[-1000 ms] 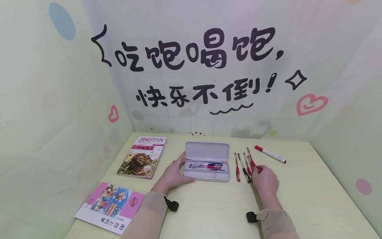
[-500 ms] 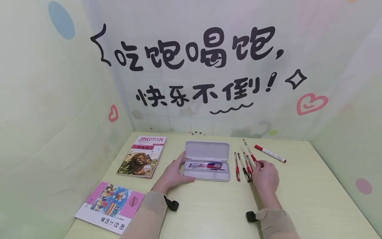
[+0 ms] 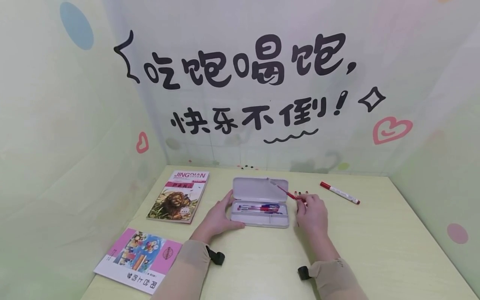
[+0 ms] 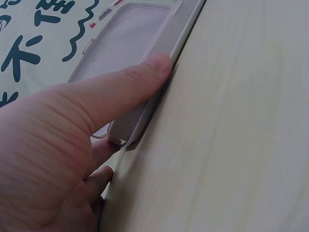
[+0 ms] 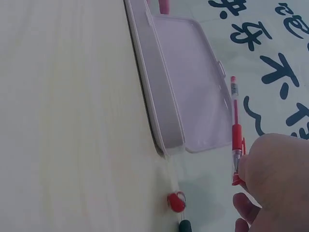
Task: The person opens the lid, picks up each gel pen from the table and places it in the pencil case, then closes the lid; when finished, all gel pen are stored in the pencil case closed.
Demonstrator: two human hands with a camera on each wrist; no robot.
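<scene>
My right hand pinches a red pen by its capped end, the shaft slanting up and left so its far tip hangs over the raised lid of the open pencil case. In the right wrist view the pen shows past the case's right edge, clear of the table. My left hand lies against the left end of the case, thumb stretched along the front wall and fingers lightly curved round the corner, bracing it rather than gripping; the left wrist view shows the thumb pressed flat on that wall.

The tray already holds several pens lying lengthwise in the upper compartment. To place this one well, I judge I should turn it level and parallel with those, bring it low over the tray before loosening the pinch, and keep the left hand firm so the light case does not slide. The tip near the lid could catch on it if I swing too high.

Tips of other pens peek out behind my right hand on the table, and a red marker lies well off to the right. A lion-cover book and a pink picture book sit to the left.
</scene>
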